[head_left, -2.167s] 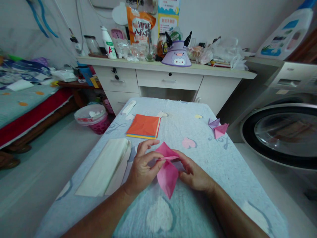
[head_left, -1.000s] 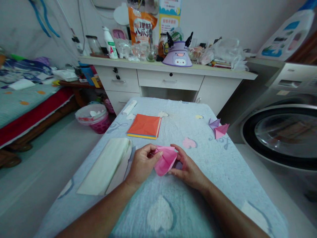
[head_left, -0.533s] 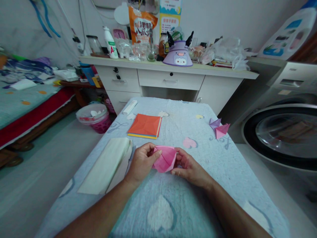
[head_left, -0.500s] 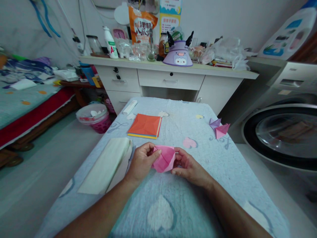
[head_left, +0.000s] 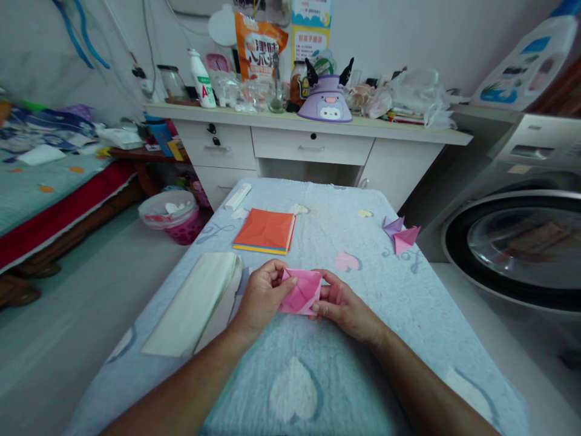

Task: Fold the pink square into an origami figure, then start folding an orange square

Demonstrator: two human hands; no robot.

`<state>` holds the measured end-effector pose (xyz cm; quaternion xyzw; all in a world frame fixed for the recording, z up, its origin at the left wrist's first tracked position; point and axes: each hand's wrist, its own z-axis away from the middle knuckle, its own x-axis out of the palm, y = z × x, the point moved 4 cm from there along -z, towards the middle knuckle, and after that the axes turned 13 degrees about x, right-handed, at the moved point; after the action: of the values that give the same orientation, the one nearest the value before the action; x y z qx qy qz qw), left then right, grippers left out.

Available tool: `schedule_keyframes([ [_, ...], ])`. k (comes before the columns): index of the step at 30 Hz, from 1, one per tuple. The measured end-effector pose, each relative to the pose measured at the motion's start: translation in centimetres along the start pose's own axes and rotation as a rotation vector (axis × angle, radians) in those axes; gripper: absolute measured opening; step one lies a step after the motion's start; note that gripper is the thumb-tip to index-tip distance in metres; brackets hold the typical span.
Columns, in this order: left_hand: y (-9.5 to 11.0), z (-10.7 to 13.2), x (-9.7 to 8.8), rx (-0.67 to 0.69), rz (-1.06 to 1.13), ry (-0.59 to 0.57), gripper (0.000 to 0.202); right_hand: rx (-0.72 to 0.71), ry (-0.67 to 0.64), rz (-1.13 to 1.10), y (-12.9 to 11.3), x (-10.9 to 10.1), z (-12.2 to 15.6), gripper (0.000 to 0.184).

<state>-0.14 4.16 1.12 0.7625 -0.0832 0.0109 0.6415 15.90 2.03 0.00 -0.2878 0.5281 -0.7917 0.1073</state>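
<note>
A folded sheet of pink origami paper is held over the middle of the cloth-covered table. My left hand grips its left side, thumb flat on the front. On the right edge, my right hand pinches the paper, its thumb at the lower right corner. The fingers behind the sheet are partly hidden. Beyond my left hand lies a stack of square coloured paper, orange on top. To the left rests a pale folded sheet or packet.
Two folded paper shapes, one purple and one pink, sit near the table's right edge. A small white box is at the far left corner. A lidded pink bucket stands on the floor, and a washing machine at right.
The pink paper now looks flatter and more rectangular, its lower edge straighter. My right thumb has shifted slightly left, onto its lower right corner. My left hand has barely moved.
</note>
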Motion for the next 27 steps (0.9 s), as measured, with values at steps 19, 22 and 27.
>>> schedule_keyframes([
  [19,1.3,0.5,0.2,0.165,0.005,-0.021,0.036,0.166,0.032,0.041,0.7,-0.4,0.3,0.025],
  [22,2.0,1.0,0.2,0.251,-0.036,-0.099,0.029,0.126,0.103,0.031,0.1,-0.5,0.4,0.028],
  [27,3.0,2.0,1.1,0.451,-0.317,-0.368,0.039,0.079,0.164,0.013,-0.1,-0.8,0.4,0.030],
])
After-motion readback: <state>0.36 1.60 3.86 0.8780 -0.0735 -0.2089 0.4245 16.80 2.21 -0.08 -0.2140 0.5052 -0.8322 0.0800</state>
